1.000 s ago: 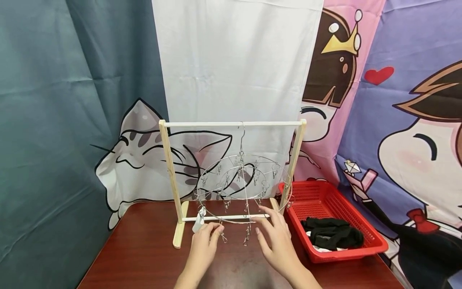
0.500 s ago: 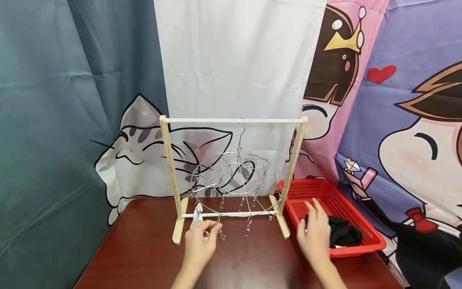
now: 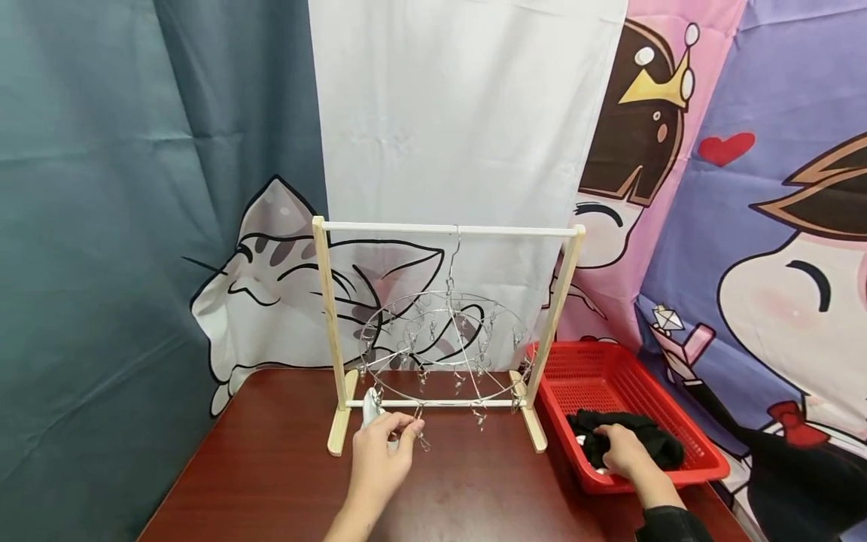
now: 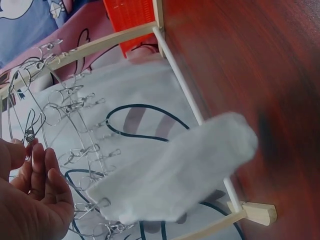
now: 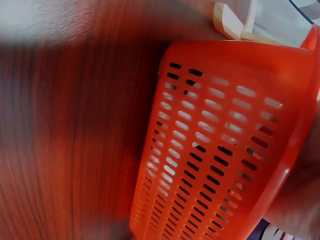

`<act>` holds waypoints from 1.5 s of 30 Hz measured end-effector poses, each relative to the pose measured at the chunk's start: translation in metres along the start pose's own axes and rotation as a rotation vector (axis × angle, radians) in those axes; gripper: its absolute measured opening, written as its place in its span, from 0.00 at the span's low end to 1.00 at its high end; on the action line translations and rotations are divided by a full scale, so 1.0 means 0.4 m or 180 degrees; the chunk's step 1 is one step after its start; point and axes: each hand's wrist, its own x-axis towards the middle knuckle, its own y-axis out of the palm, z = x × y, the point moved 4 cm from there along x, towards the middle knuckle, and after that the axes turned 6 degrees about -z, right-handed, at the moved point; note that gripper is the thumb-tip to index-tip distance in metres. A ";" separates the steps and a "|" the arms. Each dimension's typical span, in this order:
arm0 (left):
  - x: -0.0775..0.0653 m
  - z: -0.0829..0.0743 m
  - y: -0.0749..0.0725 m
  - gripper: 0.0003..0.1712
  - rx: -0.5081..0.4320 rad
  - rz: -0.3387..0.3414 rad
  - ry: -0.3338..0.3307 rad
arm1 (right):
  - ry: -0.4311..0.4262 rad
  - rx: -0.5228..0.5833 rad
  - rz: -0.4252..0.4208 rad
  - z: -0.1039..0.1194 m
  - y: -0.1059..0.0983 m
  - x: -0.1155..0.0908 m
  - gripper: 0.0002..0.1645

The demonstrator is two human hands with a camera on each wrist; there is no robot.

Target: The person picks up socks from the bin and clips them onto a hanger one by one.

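Note:
A round wire clip hanger with several metal clips hangs by its hook from a wooden rack. My left hand pinches one clip at the hanger's near edge. Just left of that hand, a white sock dangles from another clip; in the head view my left hand partly covers it. My right hand is down in the red basket, on black cloth, its fingertips partly hidden. The right wrist view shows mostly the basket's slotted side, with that hand blurred at the edge.
The wooden rack stands on a dark red-brown table, its right foot close beside the basket. Some white cloth shows under the black cloth. Printed curtains hang behind the table.
My right hand has left the hanger and moved right, down into the basket onto the black cloth. The left hand stays at its clip. The hanger has swung slightly.

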 end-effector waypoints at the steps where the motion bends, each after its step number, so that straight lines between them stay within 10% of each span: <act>1: -0.002 0.000 0.000 0.09 -0.0003 -0.0005 0.0012 | -0.0004 -0.0021 -0.0064 -0.002 -0.002 -0.001 0.27; 11: -0.017 0.004 -0.006 0.09 0.0012 -0.0156 0.0142 | -0.0317 -0.0399 -0.0907 0.015 -0.029 -0.031 0.10; 18: -0.013 0.006 -0.005 0.10 -0.0047 -0.0211 0.0183 | -0.0475 -0.0339 -0.0430 0.023 -0.011 -0.024 0.14; 32: -0.006 -0.004 0.004 0.09 -0.0031 -0.0137 0.0255 | -0.0560 -0.0514 -0.0600 0.015 -0.003 -0.009 0.13; 45: -0.012 0.006 0.008 0.10 -0.0078 -0.0139 0.0256 | -0.0892 0.0400 -0.2061 0.023 -0.052 -0.014 0.17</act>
